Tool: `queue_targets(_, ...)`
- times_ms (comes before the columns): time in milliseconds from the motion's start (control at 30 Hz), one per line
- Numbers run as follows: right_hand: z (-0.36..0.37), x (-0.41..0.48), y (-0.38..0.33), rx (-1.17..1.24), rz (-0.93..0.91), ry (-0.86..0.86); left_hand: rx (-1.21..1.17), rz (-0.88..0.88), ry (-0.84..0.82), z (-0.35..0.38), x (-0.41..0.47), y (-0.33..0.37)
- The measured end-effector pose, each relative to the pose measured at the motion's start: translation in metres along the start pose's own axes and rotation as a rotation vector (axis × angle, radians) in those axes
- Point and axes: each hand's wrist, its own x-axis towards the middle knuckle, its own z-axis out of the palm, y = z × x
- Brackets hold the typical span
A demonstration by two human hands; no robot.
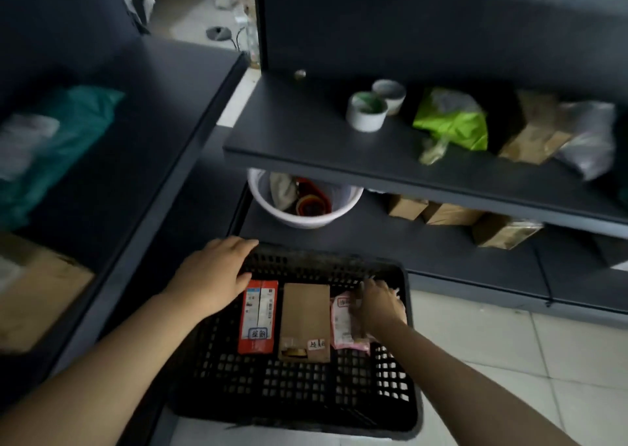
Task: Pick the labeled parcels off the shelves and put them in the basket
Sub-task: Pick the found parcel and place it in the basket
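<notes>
A black slatted basket stands on the floor in front of the shelves. Three labeled parcels lie side by side in it: a red one, a brown cardboard one and a pink one. My left hand rests flat on the basket's far left rim, fingers straight. Down in the basket, my right hand lies on the pink parcel at the right wall, fingers curled round its far edge. On the shelf above sit a green bag and a brown parcel.
Two white tape rolls sit on the middle shelf. A white bucket and brown boxes occupy the lower shelf. The left shelving holds a teal bag and a cardboard box. Pale floor tiles lie to the right.
</notes>
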Motion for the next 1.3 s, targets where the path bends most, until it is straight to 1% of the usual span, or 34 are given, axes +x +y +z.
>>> queue_targets(133,-0.106,-0.058,-0.042,-0.051,-0.192,0.05,0.087,-0.009,0.105,-0.117,-0.029,0.018)
queue_targets(233,-0.179,-0.099,-0.067,-0.047,-0.265,0.106,0.132,-0.002,0.188,-0.195,-0.054,0.031)
queue_targets(400,-0.287,-0.159,-0.099,-0.061,-0.387,0.18,0.185,-0.023,0.226,-0.302,-0.099,0.041)
queue_targets(533,-0.367,-0.203,-0.128,-0.128,-0.55,0.226,0.227,-0.031,0.289,-0.389,-0.141,0.051)
queue_targets(633,-0.43,-0.232,-0.159,-0.128,-0.694,0.29,0.249,-0.08,0.401,-0.455,-0.179,0.055)
queue_targets(767,-0.498,-0.268,-0.206,-0.105,-0.89,0.406,0.349,-0.172,0.459,-0.521,-0.229,0.049)
queue_targets(933,-0.541,-0.31,-0.264,-0.007,-1.08,0.492,0.407,-0.293,0.583,-0.57,-0.281,0.042)
queue_targets(1033,-0.554,-0.329,-0.297,-0.015,-1.135,0.48,0.423,-0.355,0.643,-0.593,-0.305,0.034)
queue_targets(1133,-0.562,-0.342,-0.332,0.011,-1.16,0.445,0.422,-0.442,0.665,-0.613,-0.323,0.019)
queue_targets(1300,-0.561,-0.348,-0.379,0.027,-1.098,0.401,0.399,-0.522,0.651,-0.631,-0.341,-0.018)
